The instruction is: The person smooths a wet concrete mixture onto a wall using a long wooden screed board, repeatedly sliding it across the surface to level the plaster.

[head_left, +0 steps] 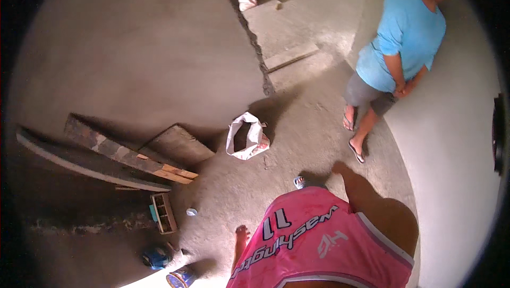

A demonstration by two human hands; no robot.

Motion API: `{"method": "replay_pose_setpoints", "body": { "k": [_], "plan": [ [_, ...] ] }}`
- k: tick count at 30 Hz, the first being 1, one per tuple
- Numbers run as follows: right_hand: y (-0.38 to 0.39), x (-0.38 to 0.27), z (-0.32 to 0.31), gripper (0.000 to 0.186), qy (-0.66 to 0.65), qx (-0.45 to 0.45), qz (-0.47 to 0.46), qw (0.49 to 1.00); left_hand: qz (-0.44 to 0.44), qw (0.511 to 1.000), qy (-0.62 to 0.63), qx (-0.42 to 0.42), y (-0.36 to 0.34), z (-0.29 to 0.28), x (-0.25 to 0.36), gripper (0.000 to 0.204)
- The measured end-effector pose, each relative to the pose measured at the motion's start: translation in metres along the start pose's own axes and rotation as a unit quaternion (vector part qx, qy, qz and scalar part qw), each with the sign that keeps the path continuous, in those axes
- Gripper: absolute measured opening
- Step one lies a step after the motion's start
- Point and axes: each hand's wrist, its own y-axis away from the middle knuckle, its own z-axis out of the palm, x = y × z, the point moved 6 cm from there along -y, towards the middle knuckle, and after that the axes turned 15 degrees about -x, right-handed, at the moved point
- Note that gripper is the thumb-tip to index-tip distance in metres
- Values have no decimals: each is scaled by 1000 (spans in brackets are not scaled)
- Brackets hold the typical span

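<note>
Beyond parted, seemingly empty fingers of left hand [242, 233], with right hand [338, 168] unreadable, shows white sack [255, 144], probably between steps, needing a reach.

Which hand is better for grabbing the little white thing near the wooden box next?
Probably the left hand: it looks empty and seems nearer the little white thing, which lies to the left. The right hand is farther away, toward the other side of the pink jersey.
</note>
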Motion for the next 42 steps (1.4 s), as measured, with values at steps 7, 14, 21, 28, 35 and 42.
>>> {"method": "replay_pose_setpoints", "body": {
  "k": [7,14,21,28,35,42],
  "plan": [
    [44,128,95,22,35,-163,128,978,-138,988,26,65,43,17,-59,40],
    [-38,29,43,23,52,-152,29,987,-85,988,-8,128,-26,20,4,43],
    [-119,-238,-41,25,151,98,-107,978,80,985,-91,124,-91,29,172,45],
    [-109,-331,75,20,201,-147,-37,968,208,962,-134,114,-81,-8,274,47],
    [-55,-349,140,23,260,-231,-98,933,246,944,-125,183,-32,-99,273,50],
    [-77,-491,199,26,357,-178,-131,907,136,899,-8,416,49,-237,93,52]
  ]
}}
